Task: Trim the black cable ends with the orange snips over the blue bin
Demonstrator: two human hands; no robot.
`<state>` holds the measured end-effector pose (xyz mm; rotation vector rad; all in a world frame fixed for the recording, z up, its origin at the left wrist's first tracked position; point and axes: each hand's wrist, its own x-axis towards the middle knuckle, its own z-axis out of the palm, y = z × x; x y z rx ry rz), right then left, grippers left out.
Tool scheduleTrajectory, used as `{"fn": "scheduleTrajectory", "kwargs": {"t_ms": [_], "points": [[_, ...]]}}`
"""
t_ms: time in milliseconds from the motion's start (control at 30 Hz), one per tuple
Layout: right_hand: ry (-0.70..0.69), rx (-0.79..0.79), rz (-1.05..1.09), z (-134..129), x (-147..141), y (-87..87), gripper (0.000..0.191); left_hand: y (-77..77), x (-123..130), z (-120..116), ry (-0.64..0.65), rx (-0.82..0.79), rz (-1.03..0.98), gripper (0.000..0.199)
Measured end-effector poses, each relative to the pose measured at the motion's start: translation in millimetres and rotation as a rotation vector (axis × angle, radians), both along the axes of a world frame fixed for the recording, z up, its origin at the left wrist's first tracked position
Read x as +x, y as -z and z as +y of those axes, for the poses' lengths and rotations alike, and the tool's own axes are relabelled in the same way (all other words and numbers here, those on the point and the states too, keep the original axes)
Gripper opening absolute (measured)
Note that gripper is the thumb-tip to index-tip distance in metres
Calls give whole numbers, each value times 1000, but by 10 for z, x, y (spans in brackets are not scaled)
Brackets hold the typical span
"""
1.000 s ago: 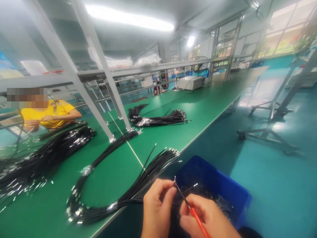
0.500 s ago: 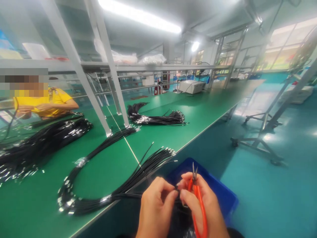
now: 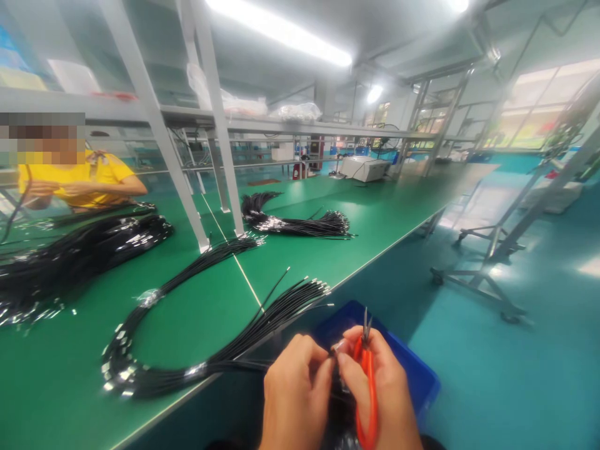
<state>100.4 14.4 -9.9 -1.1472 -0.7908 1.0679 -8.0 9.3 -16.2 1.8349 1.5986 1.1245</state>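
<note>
Orange-handled scissors (image 3: 368, 387) rest in my right hand (image 3: 382, 381), blades pointing up. The thumb and index finger of that hand pinch a small dark piece with something clear on it, too small to make out. My left hand (image 3: 297, 387) pinches the same dark piece from the other side, fingertips almost touching those of my right hand. Just left of my hands, a curved bundle of black cables (image 3: 159, 381) with white labels and silvery tips lies on the green table (image 3: 187, 331). Dark material hangs below my fingers.
A blue bin (image 3: 415, 375) stands under and beyond my right hand. More black cable bundles (image 3: 304, 226) lie farther back and a large pile (image 3: 89, 256) at left. Shelf posts (image 3: 154, 125) rise from the table. A person in yellow (image 3: 98, 181) sits across it.
The view has shifted slightly. The scissors' handles have turned a little more upright in my right hand, and both hands remain pinched together.
</note>
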Motion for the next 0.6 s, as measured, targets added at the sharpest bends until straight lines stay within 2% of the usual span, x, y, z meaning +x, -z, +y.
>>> {"fn": "scheduleTrajectory", "kwargs": {"t_ms": [67,133,167,267,333,400,600], "points": [[-73,-22,-29,-28,72,-80,21,-23,-43,37,26,-58,-131,15],[-208,-49,-52,-46,186,-137,24,-65,-93,74,68,-103,-256,14],[-307,-66,-52,-51,250,-152,25,-91,-117,87,86,-122,-316,13],[-750,-102,22,-56,418,-144,33,-171,-175,102,115,-171,-474,12],[-951,-158,41,-45,472,-113,39,-206,-200,96,121,-184,-542,13],[-1038,-204,49,-20,473,-85,39,-217,-219,91,140,-198,-583,14],[-1108,-195,51,62,372,-123,39,-169,-276,106,220,-247,-637,16]]}}
